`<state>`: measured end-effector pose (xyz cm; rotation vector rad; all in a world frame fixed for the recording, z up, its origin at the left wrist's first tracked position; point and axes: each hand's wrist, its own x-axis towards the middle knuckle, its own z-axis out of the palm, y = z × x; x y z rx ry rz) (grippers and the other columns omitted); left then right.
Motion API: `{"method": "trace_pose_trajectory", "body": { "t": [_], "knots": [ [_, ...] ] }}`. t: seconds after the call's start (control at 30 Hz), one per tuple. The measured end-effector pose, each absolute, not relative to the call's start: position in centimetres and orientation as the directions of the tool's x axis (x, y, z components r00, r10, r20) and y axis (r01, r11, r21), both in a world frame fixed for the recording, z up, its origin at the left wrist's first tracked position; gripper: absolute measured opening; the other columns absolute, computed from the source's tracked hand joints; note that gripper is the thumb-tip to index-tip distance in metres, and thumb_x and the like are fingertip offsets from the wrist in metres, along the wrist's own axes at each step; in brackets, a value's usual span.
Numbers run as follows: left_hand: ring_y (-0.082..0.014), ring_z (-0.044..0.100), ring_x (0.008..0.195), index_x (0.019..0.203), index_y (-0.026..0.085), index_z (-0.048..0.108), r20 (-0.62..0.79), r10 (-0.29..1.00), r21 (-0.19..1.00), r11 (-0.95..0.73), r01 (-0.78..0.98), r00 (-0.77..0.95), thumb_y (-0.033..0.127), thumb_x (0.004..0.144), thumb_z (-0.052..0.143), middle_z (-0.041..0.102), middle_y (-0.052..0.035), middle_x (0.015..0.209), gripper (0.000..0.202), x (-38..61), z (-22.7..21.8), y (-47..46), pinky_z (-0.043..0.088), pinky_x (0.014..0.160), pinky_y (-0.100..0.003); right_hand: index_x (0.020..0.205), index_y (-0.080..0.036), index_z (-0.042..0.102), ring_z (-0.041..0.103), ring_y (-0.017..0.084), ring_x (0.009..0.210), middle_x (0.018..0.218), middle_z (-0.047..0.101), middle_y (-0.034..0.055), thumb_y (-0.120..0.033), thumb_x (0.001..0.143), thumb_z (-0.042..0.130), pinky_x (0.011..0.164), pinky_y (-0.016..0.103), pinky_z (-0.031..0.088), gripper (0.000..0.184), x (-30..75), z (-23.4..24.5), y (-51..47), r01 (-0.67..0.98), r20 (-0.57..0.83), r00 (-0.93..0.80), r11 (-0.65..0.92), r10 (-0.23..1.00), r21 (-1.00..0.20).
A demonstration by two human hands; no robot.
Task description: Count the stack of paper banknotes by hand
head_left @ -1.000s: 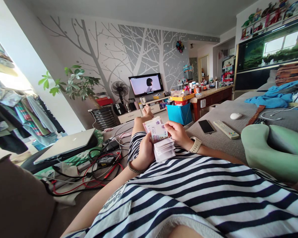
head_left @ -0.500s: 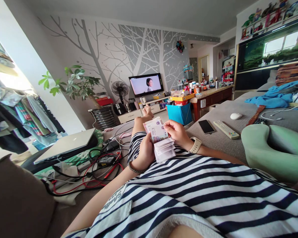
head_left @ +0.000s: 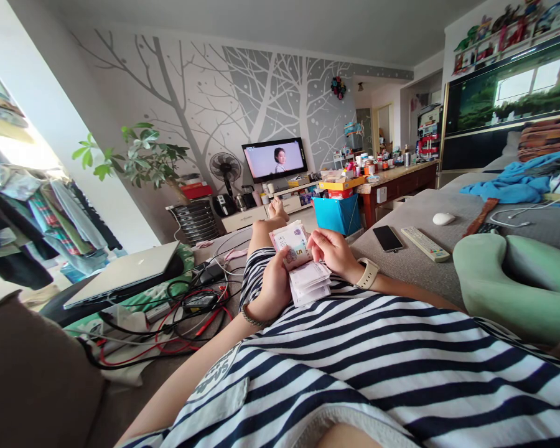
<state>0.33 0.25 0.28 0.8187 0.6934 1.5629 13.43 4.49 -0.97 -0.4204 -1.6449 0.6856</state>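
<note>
A stack of banknotes [head_left: 293, 241] is gripped in my left hand [head_left: 273, 283], the thumb pressed over its front face. The upper notes are pinkish with a printed 5. Below the thumb, several notes hang folded down toward me as a pale, fanned bundle [head_left: 310, 284]. At the right edge of the stack is my right hand [head_left: 335, 256], its fingers curled and pressed together. Whether a note edge lies between those fingertips is hidden. A pale watch [head_left: 368, 274] is on the right wrist and a braided bracelet [head_left: 252, 316] on the left.
On the sofa to the right lie a phone [head_left: 387, 238], a remote control [head_left: 425, 243], a white mouse [head_left: 443, 218] and a green neck pillow [head_left: 518, 292]. To the left are a laptop [head_left: 126, 270] and tangled cables [head_left: 200, 305]. A blue box [head_left: 336, 214] stands beyond my legs.
My right hand's fingertips have come away from the face of the upper note to the stack's right edge. The printed 5 shows more fully, and the folded-down notes sit slightly differently.
</note>
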Motion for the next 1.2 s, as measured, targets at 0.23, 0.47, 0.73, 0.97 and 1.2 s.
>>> {"method": "trace_pose_trajectory", "body": {
  "t": [0.23,0.47,0.73,0.97,1.2],
  "knots": [
    [-0.0174,0.07,0.076,0.098,0.01,0.068,0.123,0.99,0.808,-0.143,-0.571,-0.074,0.014,0.081,0.053,0.074,-0.0062,0.089,0.023,0.2,0.3,0.2,0.055,0.08,-0.029,0.066,-0.019,0.049,0.046,0.011,0.053,0.054,0.052,-0.0024,-0.053,0.082,0.059,0.053,0.023,0.033,0.04,13.4,-1.2,5.3,0.133,0.715,-0.084,0.719,0.695,-0.683],
    [-0.0232,0.071,0.084,0.108,0.01,0.066,0.17,0.985,0.83,-0.16,-0.534,-0.031,0.015,0.076,0.058,0.074,-0.0081,0.086,0.034,-0.1,-0.2,0.5,0.055,0.082,-0.035,0.068,-0.018,0.05,0.047,0.012,0.057,0.059,0.053,-0.0013,-0.047,0.084,0.057,0.054,0.023,0.033,0.033,13.4,-1.3,5.5,0.184,0.715,-0.099,0.719,0.692,-0.67],
    [-0.0253,0.07,0.089,0.111,0.011,0.065,0.121,0.992,0.8,-0.119,-0.588,-0.036,0.024,0.085,0.048,0.074,-0.0096,0.091,0.033,0.6,0.7,0.1,0.055,0.085,-0.038,0.076,-0.017,0.052,0.048,0.011,0.059,0.066,0.055,-0.0012,-0.044,0.085,0.055,0.055,0.022,0.035,0.029,13.3,-1.2,5.2,0.085,0.767,-0.124,0.777,0.629,-0.623],
    [-0.0247,0.07,0.09,0.109,0.011,0.065,0.119,0.991,0.804,-0.135,-0.579,-0.065,0.023,0.086,0.047,0.074,-0.0094,0.09,0.032,0.6,0.6,0.1,0.055,0.085,-0.037,0.077,-0.017,0.054,0.05,0.011,0.06,0.067,0.057,-0.0006,-0.043,0.085,0.055,0.055,0.022,0.035,0.028,13.3,-1.4,5.5,0.082,0.765,-0.107,0.772,0.635,-0.63],
    [-0.0242,0.07,0.087,0.113,0.013,0.064,0.108,0.994,0.807,-0.083,-0.585,0.008,0.024,0.084,0.044,0.074,-0.0082,0.091,0.036,0.5,0.5,0.1,0.055,0.082,-0.038,0.079,-0.017,0.055,0.051,0.011,0.059,0.067,0.059,-0.0002,-0.042,0.084,0.055,0.054,0.022,0.035,0.026,13.4,-1.3,5.7,0.108,0.747,-0.088,0.751,0.66,-0.651]
  ]
}}
